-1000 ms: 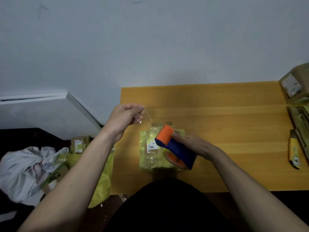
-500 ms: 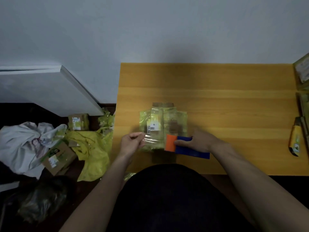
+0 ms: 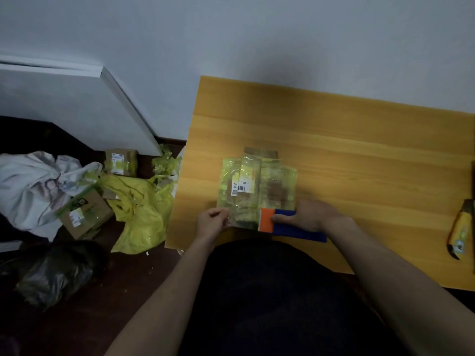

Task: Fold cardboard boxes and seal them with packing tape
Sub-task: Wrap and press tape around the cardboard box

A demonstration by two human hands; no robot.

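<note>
Clear packing tape (image 3: 243,218) was seen stretched low across the near edge of the flattened cardboard box (image 3: 258,187), which lay on the wooden table (image 3: 359,150) just in front of the body. The free end was pinched by the curled fingers of the left hand (image 3: 212,223). The blue-and-orange tape dispenser (image 3: 288,226) was gripped by the right hand (image 3: 312,218), thumb laid along its top, its toothed orange edge resting at the box's near right corner.

Judged step: laying and cutting a strip over the near seam. For a clean result the strip should be kept taut and level, pressed down from the left end toward the cutter, then torn by tilting the teeth into the film.

Farther right, a yellow utility knife (image 3: 461,233) lay well apart. On the floor to the left, yellow wrapping (image 3: 138,206) and small cartons (image 3: 120,161) were noted.
</note>
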